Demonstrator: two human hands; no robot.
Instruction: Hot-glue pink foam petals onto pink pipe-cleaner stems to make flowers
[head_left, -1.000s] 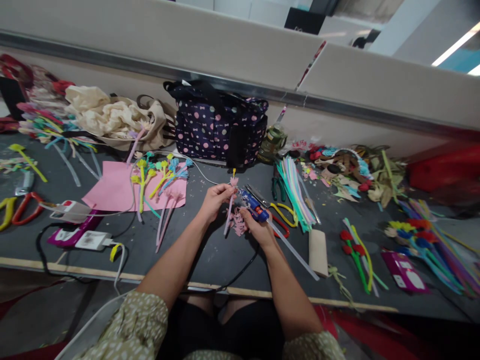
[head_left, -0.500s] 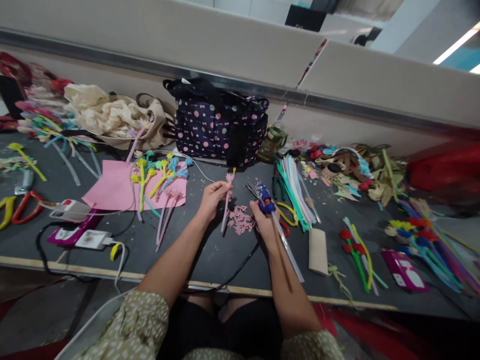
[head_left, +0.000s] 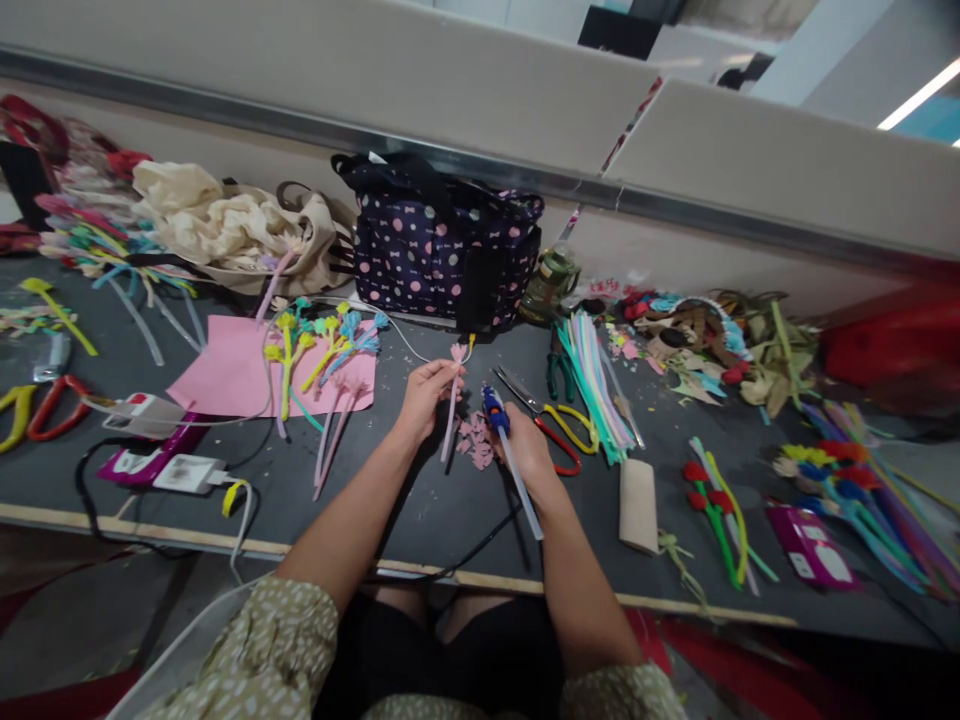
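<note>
Between the fingertips of my left hand (head_left: 426,398) is a pink pipe-cleaner flower (head_left: 451,420), upright, its petals at the top and its pale stem hanging below. My right hand (head_left: 528,447) is wrapped round a blue hot glue gun (head_left: 495,408) with a long clear glue stick (head_left: 523,490) jutting from its back toward me. The gun's nozzle points away from me, a little right of the flower and apart from it. Small pink cut pieces (head_left: 474,440) lie in a pile between my hands. Scissors (head_left: 555,412) with red and yellow handles lie just beyond my right hand.
A pink sheet (head_left: 214,365) with finished pipe-cleaner flowers (head_left: 286,350) is on the left. Behind stands a dark patterned bag (head_left: 420,245). Pipe cleaners (head_left: 592,385), green pliers (head_left: 559,365) and a beige roll (head_left: 637,505) lie to the right. A black cord (head_left: 480,545) crosses the front edge.
My right hand has turned the glue gun, so its nozzle tilts left toward the flower and the glue stick swings left. The scissors show more fully. My left hand stays nearly still.
</note>
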